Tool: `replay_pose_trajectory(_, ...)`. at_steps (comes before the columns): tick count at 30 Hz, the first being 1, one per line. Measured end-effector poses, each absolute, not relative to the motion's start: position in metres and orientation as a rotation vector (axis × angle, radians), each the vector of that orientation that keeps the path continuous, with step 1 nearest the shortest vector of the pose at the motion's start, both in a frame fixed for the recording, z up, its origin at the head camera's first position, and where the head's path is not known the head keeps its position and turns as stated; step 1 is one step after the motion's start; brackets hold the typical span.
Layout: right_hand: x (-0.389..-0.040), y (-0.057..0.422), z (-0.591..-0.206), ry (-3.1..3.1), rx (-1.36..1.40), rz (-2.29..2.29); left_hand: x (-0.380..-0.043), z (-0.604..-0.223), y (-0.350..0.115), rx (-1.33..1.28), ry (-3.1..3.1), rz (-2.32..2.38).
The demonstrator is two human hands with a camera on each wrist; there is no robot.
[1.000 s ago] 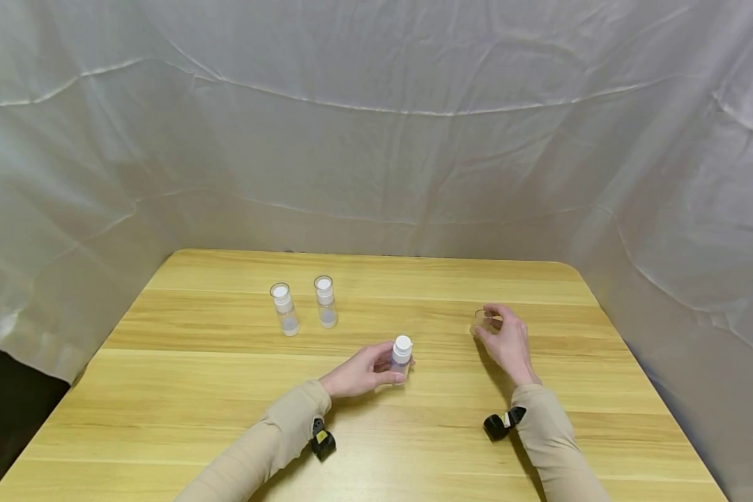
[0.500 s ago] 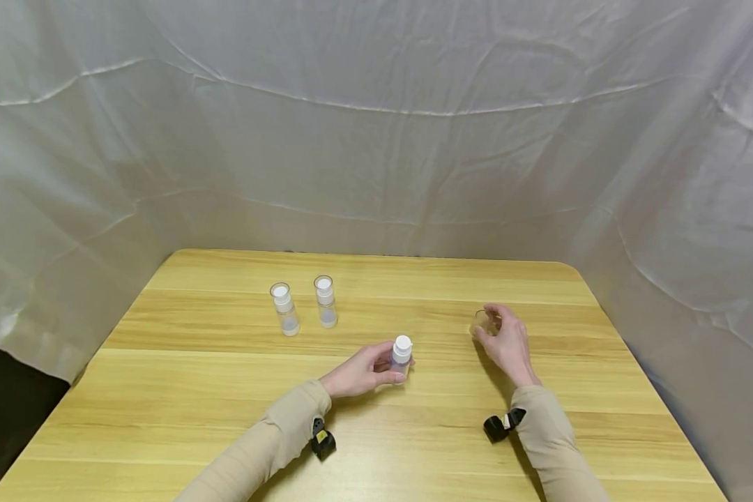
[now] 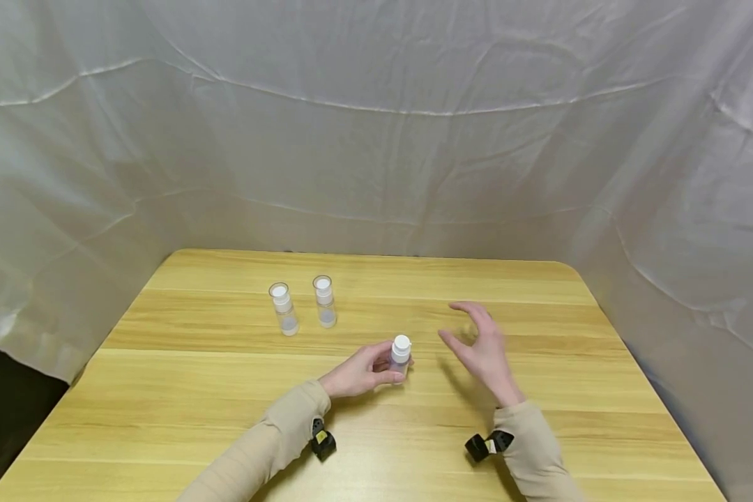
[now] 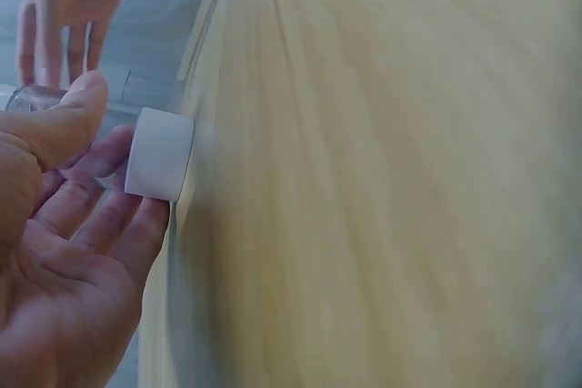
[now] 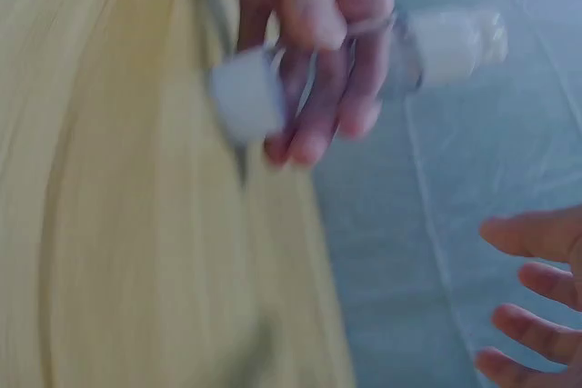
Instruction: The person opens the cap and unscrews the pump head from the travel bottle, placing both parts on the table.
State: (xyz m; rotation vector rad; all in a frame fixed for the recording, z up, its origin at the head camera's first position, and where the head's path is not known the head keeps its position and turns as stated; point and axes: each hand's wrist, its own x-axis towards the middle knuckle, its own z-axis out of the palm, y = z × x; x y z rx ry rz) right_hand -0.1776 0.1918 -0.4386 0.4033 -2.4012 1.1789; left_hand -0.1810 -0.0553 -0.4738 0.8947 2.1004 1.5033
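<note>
In the head view my left hand point(image 3: 358, 373) grips an upright clear pump bottle point(image 3: 401, 351) with a white top and no clear cap over it. Its white base point(image 4: 161, 154) shows beyond the fingers in the left wrist view; in the right wrist view the white pump head point(image 5: 450, 45) sticks out at the other end. My right hand point(image 3: 486, 352) is to the right of the bottle, thumb and fingers spread, holding nothing. A faint clear cap seems to stand behind that hand, mostly hidden by it.
Two similar clear bottles, a left one point(image 3: 285, 310) and a right one point(image 3: 325, 303), stand upright at the back left, each with a clear cap over its white top. The wooden table point(image 3: 163, 390) is enclosed by a pale fabric curtain point(image 3: 376, 160).
My right hand has let go of the clear cap, spread its fingers and moved left towards the bottle. My left hand and its bottle have stayed in place.
</note>
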Motion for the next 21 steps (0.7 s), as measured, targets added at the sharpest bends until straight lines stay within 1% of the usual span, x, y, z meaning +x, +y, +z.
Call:
replay_pose_trajectory(11, -0.160, 0.150, -0.429, -2.561, 0.837, 1.294, -0.181, -0.473, -0.056, 0.873, 2.140, 1.500)
replay_pose_trajectory(14, -0.159, 0.145, -0.430, -2.546, 0.852, 1.338, -0.181, -0.474, -0.055, 0.892, 2.146, 1.500)
replay_pose_trajectory(21, -0.158, 0.139, -0.436, -2.460, 0.775, 1.359, -0.183, -0.476, -0.053, 0.898, 2.118, 1.519)
